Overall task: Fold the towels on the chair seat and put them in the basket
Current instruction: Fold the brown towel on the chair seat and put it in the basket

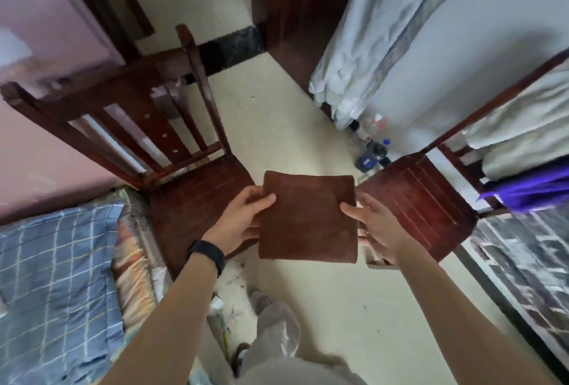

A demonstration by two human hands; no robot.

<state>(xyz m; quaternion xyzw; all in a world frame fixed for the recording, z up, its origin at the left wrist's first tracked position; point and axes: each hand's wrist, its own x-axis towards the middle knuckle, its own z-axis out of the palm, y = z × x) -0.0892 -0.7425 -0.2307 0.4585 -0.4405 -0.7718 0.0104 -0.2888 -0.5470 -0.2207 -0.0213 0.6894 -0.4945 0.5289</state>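
Pale floor under square, plush brown towel

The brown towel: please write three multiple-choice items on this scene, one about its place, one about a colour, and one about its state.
1. Where is the brown towel?
A. on a table
B. held up between the left chair and the right chair
C. hanging from a hook

2. What colour is the wristband?
A. black
B. white
C. red

3. In what state is the towel?
A. crumpled into a ball
B. folded into a flat rectangle
C. rolled into a tube

Answers:
1 B, because the left hand and the right hand each grip one side of it in the gap between the chair seats.
2 A, because the band on the left wrist is plainly black.
3 B, because its edges are straight and its face is flat.
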